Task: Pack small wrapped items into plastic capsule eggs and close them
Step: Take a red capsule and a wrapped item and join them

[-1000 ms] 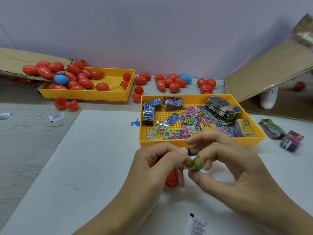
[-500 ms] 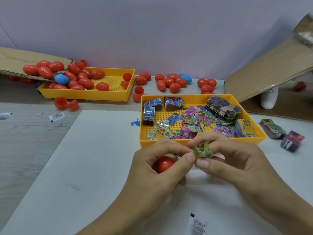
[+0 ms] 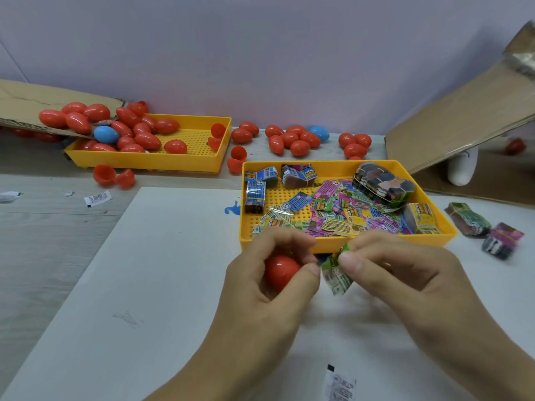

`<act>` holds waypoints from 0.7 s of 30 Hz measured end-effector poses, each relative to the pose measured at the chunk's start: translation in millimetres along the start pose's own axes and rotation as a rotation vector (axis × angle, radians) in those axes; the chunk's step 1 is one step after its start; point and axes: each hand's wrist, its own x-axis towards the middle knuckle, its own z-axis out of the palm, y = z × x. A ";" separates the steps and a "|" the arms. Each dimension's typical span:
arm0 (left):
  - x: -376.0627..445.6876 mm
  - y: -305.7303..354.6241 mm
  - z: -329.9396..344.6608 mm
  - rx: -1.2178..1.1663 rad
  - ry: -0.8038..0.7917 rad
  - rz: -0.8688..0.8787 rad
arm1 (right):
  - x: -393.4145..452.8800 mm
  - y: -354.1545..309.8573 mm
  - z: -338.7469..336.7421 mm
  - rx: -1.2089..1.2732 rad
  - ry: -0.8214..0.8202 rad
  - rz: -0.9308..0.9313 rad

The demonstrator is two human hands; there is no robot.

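Since a second ago our left hand has turned the red egg it grips into view at centre frame, while our right hand pinches the green packet beside it, so we judge packing imminent.

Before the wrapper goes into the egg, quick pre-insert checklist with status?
1. Left hand grips red egg piece: ok.
2. Right hand pinches green wrapped item: ok.
3. Item beside the egg, not yet inside: ok.
4. Egg opening facing the item: cannot tell, fingers hide it.
5. Item folded small enough: cannot tell.
6. Matching egg half within reach: cannot tell; loose open halves lie far left.
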 end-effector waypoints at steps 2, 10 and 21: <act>-0.1 -1.4 0.8 -0.116 -0.025 -0.020 | -1.1 3.0 1.2 -0.089 0.032 -0.035; -1.4 -6.1 5.0 -0.096 -0.007 0.103 | -1.4 6.3 0.8 -0.122 0.069 -0.124; 0.0 -1.1 2.9 -0.028 -0.048 0.143 | -1.6 3.7 4.6 -0.013 0.088 -0.088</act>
